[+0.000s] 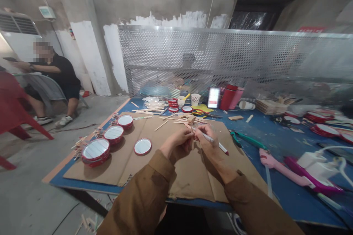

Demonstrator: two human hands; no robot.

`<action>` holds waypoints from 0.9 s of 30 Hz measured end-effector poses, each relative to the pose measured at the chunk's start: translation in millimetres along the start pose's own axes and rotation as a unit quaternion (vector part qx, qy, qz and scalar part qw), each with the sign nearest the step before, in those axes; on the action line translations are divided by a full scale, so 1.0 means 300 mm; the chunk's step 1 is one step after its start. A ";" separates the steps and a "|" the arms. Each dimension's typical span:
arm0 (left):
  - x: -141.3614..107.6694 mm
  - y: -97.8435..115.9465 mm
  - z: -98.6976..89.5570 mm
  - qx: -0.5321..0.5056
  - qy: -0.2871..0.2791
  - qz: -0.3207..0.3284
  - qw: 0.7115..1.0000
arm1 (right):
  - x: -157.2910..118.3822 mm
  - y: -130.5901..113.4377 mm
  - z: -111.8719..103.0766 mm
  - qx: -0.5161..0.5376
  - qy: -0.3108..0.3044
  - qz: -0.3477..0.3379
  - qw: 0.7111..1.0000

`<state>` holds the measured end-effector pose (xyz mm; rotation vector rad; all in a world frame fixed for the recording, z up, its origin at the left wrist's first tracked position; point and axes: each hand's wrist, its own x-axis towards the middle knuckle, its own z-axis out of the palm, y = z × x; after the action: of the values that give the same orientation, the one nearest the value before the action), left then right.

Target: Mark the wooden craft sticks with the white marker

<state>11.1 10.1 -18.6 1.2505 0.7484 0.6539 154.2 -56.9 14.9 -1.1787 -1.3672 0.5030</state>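
Over the cardboard sheet (157,169), my two hands meet, fingers close together. My right hand (207,137) is closed around a white marker pen (223,148) with a dark red end, which points toward my left fingers. My left hand (180,141) is closed in a pinch at a small tan wooden piece (192,120), partly hidden by the fingers. To the left on the cardboard lies a single round red-rimmed disc (142,146) with a pale face. Beyond my hands, thin wooden sticks (179,118) lie scattered.
Stacks of red-rimmed discs (96,149) line the left side. A pink glue gun (286,170), green-handled pliers (250,139) and a purple power strip (317,183) lie at right. Cups (195,99) and a red bottle (228,97) stand before a perforated metal screen (165,58). A person sits far left.
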 end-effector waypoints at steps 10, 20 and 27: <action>0.011 -0.008 0.001 0.068 0.009 0.006 0.998 | 0.002 0.012 0.006 0.003 -0.006 0.005 1.000; 0.007 -0.009 0.002 0.081 0.009 0.022 0.996 | 0.000 0.000 -0.002 0.017 0.000 0.007 1.000; 0.006 -0.002 0.001 0.081 0.005 0.017 0.997 | 0.000 -0.008 -0.001 0.031 -0.001 0.009 0.999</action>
<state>12.6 11.1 -19.5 1.4113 0.8029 0.6372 153.7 -57.8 17.0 -1.1418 -1.3345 0.5545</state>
